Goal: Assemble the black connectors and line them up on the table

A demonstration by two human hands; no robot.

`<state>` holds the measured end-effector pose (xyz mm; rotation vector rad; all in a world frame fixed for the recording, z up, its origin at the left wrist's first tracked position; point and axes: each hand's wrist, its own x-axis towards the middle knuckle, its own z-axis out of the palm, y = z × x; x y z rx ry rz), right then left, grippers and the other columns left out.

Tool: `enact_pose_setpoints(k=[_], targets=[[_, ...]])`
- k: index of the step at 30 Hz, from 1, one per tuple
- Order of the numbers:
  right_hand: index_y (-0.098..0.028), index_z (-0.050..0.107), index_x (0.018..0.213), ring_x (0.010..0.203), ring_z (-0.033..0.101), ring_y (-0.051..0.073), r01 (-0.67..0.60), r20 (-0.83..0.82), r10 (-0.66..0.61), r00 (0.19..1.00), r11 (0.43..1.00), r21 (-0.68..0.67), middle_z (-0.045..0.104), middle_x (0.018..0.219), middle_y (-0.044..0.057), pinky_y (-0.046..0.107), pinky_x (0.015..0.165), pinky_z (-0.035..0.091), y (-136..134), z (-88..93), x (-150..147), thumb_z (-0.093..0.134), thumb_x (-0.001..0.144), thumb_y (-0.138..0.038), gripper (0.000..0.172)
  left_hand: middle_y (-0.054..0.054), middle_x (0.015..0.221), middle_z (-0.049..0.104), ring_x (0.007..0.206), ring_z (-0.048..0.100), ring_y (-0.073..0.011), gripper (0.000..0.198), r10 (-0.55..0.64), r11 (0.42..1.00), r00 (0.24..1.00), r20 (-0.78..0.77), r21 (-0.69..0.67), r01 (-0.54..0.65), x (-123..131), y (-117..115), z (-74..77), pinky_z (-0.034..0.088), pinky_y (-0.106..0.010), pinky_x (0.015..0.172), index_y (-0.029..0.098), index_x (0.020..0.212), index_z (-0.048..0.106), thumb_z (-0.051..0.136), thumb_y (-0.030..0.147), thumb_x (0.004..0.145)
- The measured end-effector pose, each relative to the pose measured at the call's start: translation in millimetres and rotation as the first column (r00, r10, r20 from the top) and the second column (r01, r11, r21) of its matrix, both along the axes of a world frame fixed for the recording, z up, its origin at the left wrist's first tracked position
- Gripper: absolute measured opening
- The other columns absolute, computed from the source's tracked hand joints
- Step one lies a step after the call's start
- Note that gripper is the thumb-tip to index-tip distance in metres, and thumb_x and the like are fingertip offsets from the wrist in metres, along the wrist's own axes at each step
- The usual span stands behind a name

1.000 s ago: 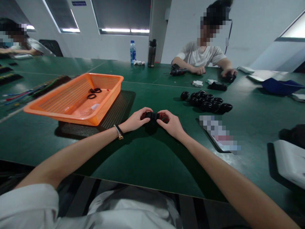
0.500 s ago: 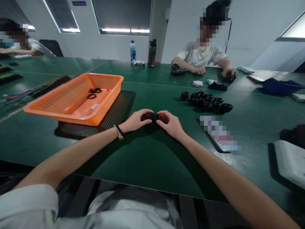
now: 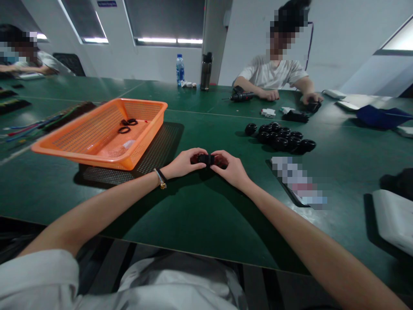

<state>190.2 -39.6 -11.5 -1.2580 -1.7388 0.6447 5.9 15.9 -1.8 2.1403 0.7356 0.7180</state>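
Observation:
Between my two hands is a small black round part (image 3: 206, 159), held just above the green table (image 3: 180, 215). My left hand (image 3: 185, 162) grips its left side between thumb and fingers. From the right, my right hand (image 3: 231, 167) pinches the other side in the same way. The fingers cover much of the part, so its exact kind is unclear. To the right of my hands lies a cluster of glossy black round parts (image 3: 280, 137).
An orange basket (image 3: 142, 148) at left holds several black rings (image 3: 124, 129). A phone (image 3: 297, 183) lies to the right, beyond it a white box (image 3: 395, 219). Across the table a co-worker (image 3: 274, 77) sits near a power drill (image 3: 241, 95). Bottles (image 3: 206, 73) stand at the back.
Both hands stay in nearly the same place on the black part. The fingers of my right hand have shifted very slightly.

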Motion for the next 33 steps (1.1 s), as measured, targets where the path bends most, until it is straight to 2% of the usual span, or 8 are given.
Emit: enact_pose_setpoints(k=[6, 10, 19, 33], targets=[[-0.020, 0.064, 0.094, 0.081, 0.062, 0.018, 0.053, 0.119, -0.063, 0.991, 0.995, 0.087, 0.067, 0.089, 0.004, 0.034, 0.071, 0.052, 0.6, 1.4, 2.3, 0.064, 0.068, -0.017, 0.026, -0.006, 0.099, 0.061, 0.084, 0.058, -0.0151, 0.034, -0.007, 1.000, 1.000, 0.007, 0.009, 0.007, 0.1, 1.6, -2.0, 0.047, -0.028, 0.076, 0.014, 0.107, 0.056, 0.061, 0.024, 0.074], [-0.018, 0.066, 0.094, 0.077, 0.062, 0.017, 0.075, 0.164, -0.090, 0.982, 0.993, 0.095, 0.068, 0.086, 0.004, 0.033, 0.071, 0.052, -0.1, 2.9, 2.1, 0.066, 0.068, -0.016, 0.027, -0.006, 0.099, 0.062, 0.083, 0.057, -0.0151, 0.035, 0.000, 1.000, 1.000, -0.014, 0.029, 0.001, -0.6, 1.8, -1.9, 0.047, -0.028, 0.074, 0.014, 0.107, 0.056, 0.061, 0.025, 0.074], [-0.019, 0.069, 0.094, 0.070, 0.063, 0.016, 0.089, 0.143, -0.099, 0.985, 0.993, 0.073, 0.070, 0.083, 0.003, 0.031, 0.066, 0.052, 2.5, -0.8, 2.2, 0.067, 0.070, -0.019, 0.024, -0.007, 0.102, 0.062, 0.085, 0.058, -0.0155, 0.034, 0.004, 0.998, 0.999, -0.033, 0.057, -0.002, -1.4, 2.0, -2.5, 0.047, -0.029, 0.076, 0.013, 0.107, 0.056, 0.060, 0.023, 0.075], [-0.019, 0.068, 0.100, 0.077, 0.065, 0.018, 0.084, 0.133, -0.083, 0.988, 0.996, 0.003, 0.071, 0.090, 0.005, 0.036, 0.072, 0.052, 1.5, 0.8, 1.9, 0.063, 0.074, -0.021, 0.026, -0.008, 0.103, 0.062, 0.087, 0.058, -0.0170, 0.035, 0.032, 0.996, 0.996, -0.080, 0.088, -0.025, -1.0, 2.0, -0.4, 0.047, -0.031, 0.078, 0.014, 0.107, 0.057, 0.061, 0.026, 0.075]])
